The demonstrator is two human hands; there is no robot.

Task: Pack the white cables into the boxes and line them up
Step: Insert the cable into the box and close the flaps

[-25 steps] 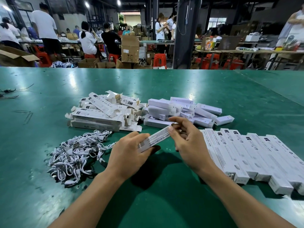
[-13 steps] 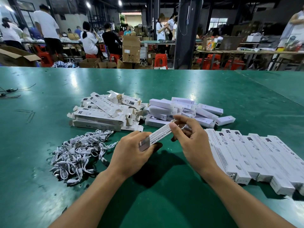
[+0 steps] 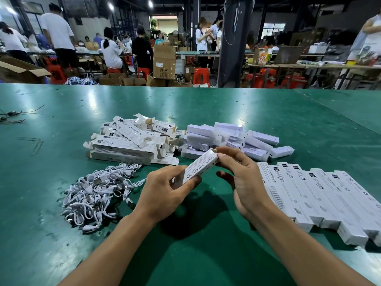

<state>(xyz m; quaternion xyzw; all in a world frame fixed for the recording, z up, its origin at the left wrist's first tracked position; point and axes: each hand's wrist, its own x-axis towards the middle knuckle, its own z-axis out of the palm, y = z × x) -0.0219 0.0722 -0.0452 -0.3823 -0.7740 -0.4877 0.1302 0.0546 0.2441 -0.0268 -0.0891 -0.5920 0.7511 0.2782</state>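
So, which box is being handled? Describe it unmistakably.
On the green table, look between the cable pile and the lined-up row of boxes. The box there is the only one off the surface: tilted, gripped by the left hand, the right hand pinching its far end.

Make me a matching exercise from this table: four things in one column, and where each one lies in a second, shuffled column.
Things
1. cable pile
2. held box
3. row of boxes
4. heap of open boxes

Places
A. side by side on the table, right of the right hand
B. piled loose, behind the cable pile
C. off the table, gripped by the left hand
D. tangled on the table, left of the left hand

Pairs: 1-D, 2-C, 3-A, 4-B
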